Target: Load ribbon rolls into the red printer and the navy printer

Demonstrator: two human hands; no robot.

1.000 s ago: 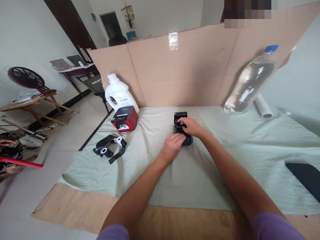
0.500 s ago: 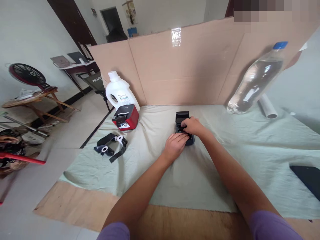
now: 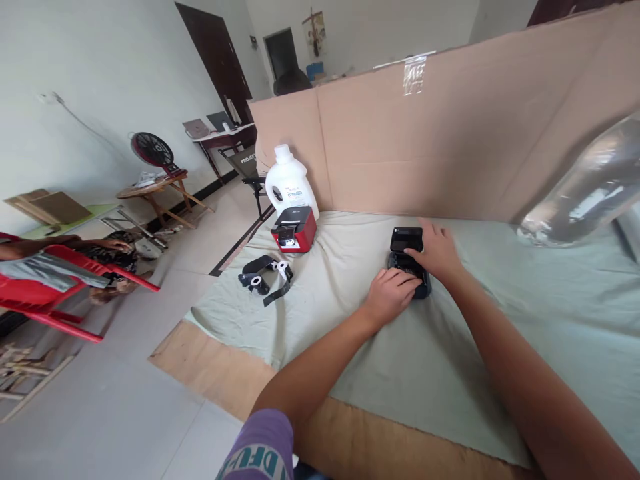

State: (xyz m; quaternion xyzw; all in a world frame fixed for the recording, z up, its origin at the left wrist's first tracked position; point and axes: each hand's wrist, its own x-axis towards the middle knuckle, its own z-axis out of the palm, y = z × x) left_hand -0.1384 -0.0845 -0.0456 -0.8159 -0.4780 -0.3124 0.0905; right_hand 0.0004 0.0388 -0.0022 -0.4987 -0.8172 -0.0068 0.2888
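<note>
We brace a small black printer (image 3: pixel 407 257) on the cloth-covered table (image 3: pixel 450 360): our left hand (image 3: pixel 393 295) curls against its near end, our right hand (image 3: pixel 437 250) grips its side, steadying it.

Both your bare arms reach forward from the near edge of the table toward its middle, your forearms converging. Your left hand (image 3: pixel 391 295) lies palm down, knuckles up, fingers curled loosely under and pointing right. Your right hand (image 3: pixel 437 249) sits just beyond it, palm down, fingers spread and angled left, wrist bent slightly. The two hands nearly touch. A purple sleeve covers your left upper arm.
</note>
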